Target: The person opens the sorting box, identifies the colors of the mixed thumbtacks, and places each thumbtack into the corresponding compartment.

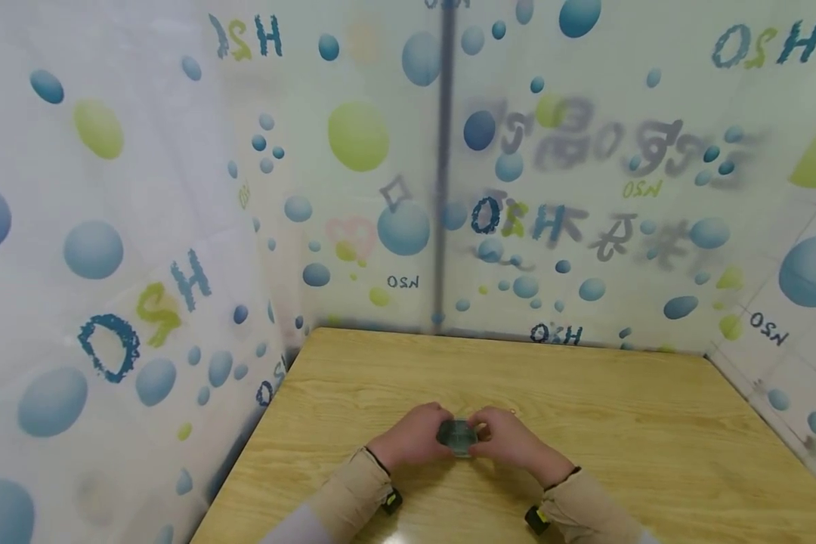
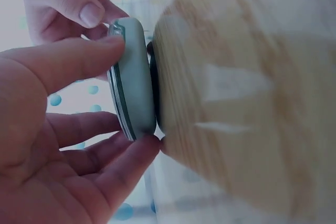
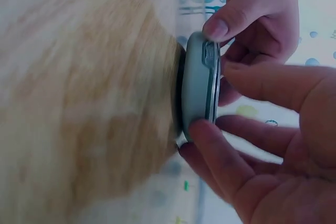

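A small grey-green case, like a pill box with a see-through lid, lies between both hands just at the tabletop. My left hand holds its left side, with the thumb on the upper rim and fingers against the lower edge in the left wrist view. On the opposite side my right hand grips the case, thumb at the lid's rim and fingers below. The right wrist view shows a latch-like notch on the rim of the case. Its lid appears closed; the contents cannot be made out.
The wooden table extends around the hands, its glossy surface reflecting light. A tiny orange-brown item shows just behind the right hand. Printed curtains with bubbles and lettering stand along the table's back and left sides.
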Tool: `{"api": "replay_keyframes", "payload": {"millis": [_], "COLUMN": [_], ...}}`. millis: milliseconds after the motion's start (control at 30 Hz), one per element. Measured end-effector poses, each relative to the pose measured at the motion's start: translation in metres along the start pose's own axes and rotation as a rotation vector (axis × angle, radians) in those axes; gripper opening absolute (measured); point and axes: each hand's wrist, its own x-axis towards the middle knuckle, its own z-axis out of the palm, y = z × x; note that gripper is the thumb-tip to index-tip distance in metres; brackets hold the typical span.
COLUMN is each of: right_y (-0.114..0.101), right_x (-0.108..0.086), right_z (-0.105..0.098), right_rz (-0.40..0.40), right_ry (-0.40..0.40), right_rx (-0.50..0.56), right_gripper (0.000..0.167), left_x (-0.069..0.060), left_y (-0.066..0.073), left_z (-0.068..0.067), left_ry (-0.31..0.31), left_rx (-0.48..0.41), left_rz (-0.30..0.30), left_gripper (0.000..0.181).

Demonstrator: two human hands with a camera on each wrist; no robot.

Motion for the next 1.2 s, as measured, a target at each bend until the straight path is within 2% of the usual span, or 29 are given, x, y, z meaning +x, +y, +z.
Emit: {"api": "replay_keyframes", "payload": {"millis": [200, 333, 533, 700, 867, 1200], "right_y": [-0.005, -0.009, -0.011, -0.017, -0.022, -0.023], "right_x": [-0.001, 0.000, 0.000, -0.001, -0.001, -0.002], "right_z": [-0.001, 0.000, 0.000, -0.001, 0.000, 0.001], "right_rz": [-0.183, -0.248, -0.278, -0.313, -0.358, -0.425], "right_ry": [-0.033, -0.009, 0.000, 0.004, 0.010, 0.007], "right_rx": [-0.202, -0.297, -0.342, -0.361, -0.423, -0.477], "right_gripper": [0.019, 0.011, 0.002, 0.009, 0.017, 0.015], "left_x": [0.001, 0.001, 0.000, -0.002, -0.002, -0.004], "left_y": [-0.005, -0.006, -0.003, -0.005, -0.006, -0.004], "left_z": [0.003, 0.002, -0.001, -0.001, -0.002, -0.004], "left_ry": [0.025, 0.022, 0.021, 0.006, 0.011, 0.009], "left_rx": [-0.085, -0.142, -0.263, -0.342, -0.389, -0.442], "left_rz": [-0.005, -0.026, -0.065, -0.078, -0.074, -0.115], "left_gripper": [0.052, 0.045, 0.033, 0.024, 0.012, 0.018]}}
